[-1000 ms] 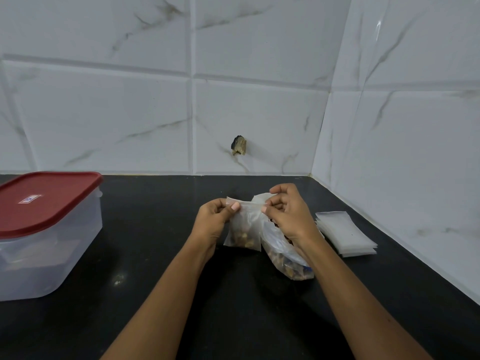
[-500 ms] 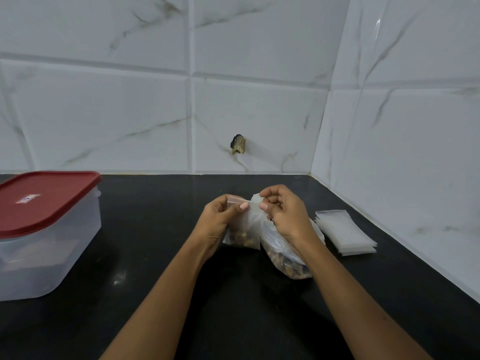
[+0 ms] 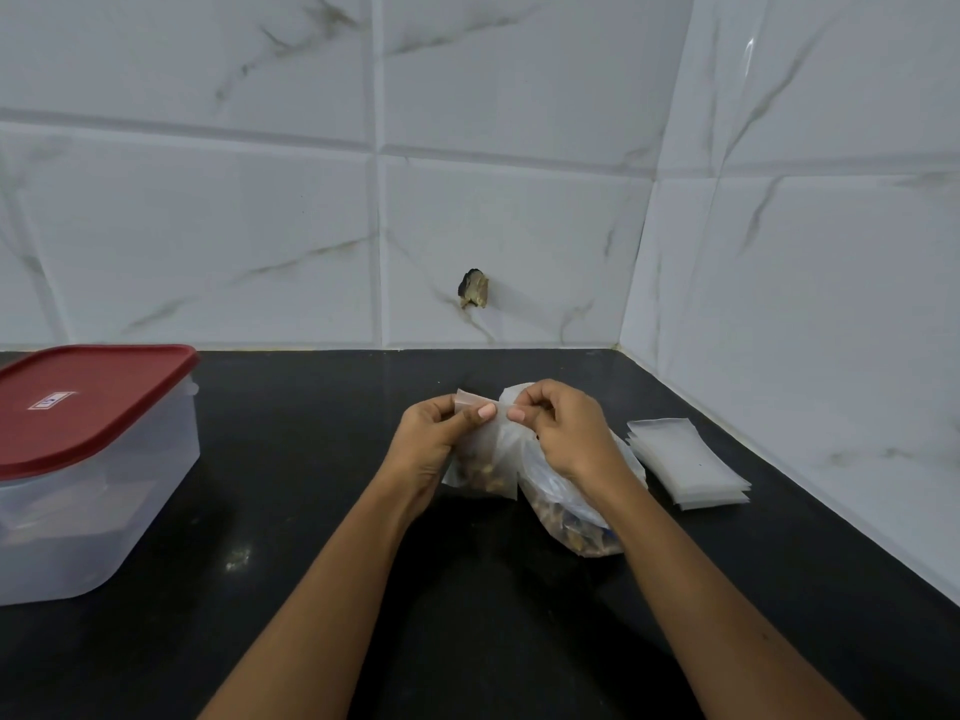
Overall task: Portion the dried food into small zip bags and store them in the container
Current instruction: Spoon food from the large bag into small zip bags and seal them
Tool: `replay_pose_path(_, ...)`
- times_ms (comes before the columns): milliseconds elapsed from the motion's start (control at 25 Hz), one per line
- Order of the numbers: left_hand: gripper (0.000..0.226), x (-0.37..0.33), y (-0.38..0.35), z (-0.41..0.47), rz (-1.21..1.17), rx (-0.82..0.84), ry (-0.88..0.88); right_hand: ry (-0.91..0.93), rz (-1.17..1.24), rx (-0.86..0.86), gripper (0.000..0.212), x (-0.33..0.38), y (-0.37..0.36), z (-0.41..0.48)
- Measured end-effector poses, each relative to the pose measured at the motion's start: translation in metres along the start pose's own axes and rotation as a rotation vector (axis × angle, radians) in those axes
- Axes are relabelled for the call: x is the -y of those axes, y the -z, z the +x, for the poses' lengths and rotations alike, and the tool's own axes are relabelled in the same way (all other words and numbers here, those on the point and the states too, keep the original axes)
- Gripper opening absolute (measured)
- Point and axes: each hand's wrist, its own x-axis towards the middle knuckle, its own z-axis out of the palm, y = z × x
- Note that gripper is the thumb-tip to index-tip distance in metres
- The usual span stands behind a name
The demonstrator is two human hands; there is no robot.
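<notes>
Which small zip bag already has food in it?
The small zip bag pinched between left hand and right hand; the stacked bags at right lie flat, empty.

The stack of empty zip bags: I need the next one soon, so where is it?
Head view: the stack lies on the black counter at the right, beside the large food bag, near the side wall.

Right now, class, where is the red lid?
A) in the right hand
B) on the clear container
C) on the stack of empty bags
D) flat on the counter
B: the red lid sits on top of the clear plastic container at the left of the black counter.
</notes>
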Motion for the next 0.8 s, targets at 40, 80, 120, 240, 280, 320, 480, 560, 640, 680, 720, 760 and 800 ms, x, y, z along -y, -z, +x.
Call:
replay_pose_path(40, 0.014, 0.0000, 0.0012, 0.0005, -0.024, 0.013, 0.000, -0.007, -0.021, 0.006, 0.010, 0.0002, -0.0006, 0.0001)
replay_pose_path(80, 0.014, -0.0001, 0.0024, 0.0005, -0.055, 0.023, 0.000, -0.009, -0.043, 0.006, 0.010, 0.0001, -0.0012, 0.0005)
replay_pose_path(120, 0.010, -0.0009, 0.0028, -0.0003, -0.085, 0.033, 0.000, -0.010, -0.063, 0.003, 0.011, -0.0002, -0.0013, 0.0010)
replay_pose_path(240, 0.012, -0.0024, 0.0022, -0.0020, -0.080, 0.003, -0.032, -0.021, -0.095, 0.009, 0.013, 0.0005, 0.0001, 0.0015)
replay_pose_path(280, 0.013, -0.0015, 0.0023, -0.0013, -0.070, -0.026, -0.051, -0.023, -0.090, 0.015, 0.012, 0.0011, 0.0014, 0.0011)
replay_pose_path(320, 0.014, -0.0005, 0.0028, -0.0007, -0.066, -0.053, -0.068, -0.022, -0.079, 0.024, 0.010, 0.0019, 0.0032, 0.0003)
replay_pose_path(480, 0.012, 0.0019, 0.0052, 0.0012, -0.063, -0.079, -0.110, -0.006, -0.022, 0.043, 0.012, 0.0044, 0.0057, -0.0016)
replay_pose_path(560, 0.010, 0.0010, 0.0051, 0.0006, -0.073, -0.035, -0.108, 0.004, -0.039, 0.008, 0.008, 0.0051, 0.0028, -0.0002)
replay_pose_path(640, 0.017, 0.0005, 0.0049, -0.0007, -0.086, 0.027, -0.076, -0.001, -0.049, -0.014, 0.004, 0.0052, 0.0001, 0.0012)
replay_pose_path(680, 0.021, 0.0011, 0.0052, -0.0005, -0.071, 0.054, -0.057, -0.003, -0.054, -0.018, 0.004, 0.0053, -0.0003, 0.0017)
replay_pose_path(720, 0.023, 0.0017, 0.0054, -0.0004, -0.037, 0.072, -0.049, -0.003, -0.065, -0.019, 0.005, 0.0053, -0.0003, 0.0025)
replay_pose_path(760, 0.021, 0.0019, 0.0052, -0.0004, 0.015, 0.082, -0.057, -0.002, -0.082, -0.018, 0.006, 0.0053, -0.0001, 0.0032)
replay_pose_path(800, 0.015, 0.0012, 0.0041, -0.0011, 0.062, 0.081, -0.073, -0.004, -0.095, -0.016, 0.006, 0.0060, 0.0001, 0.0033)
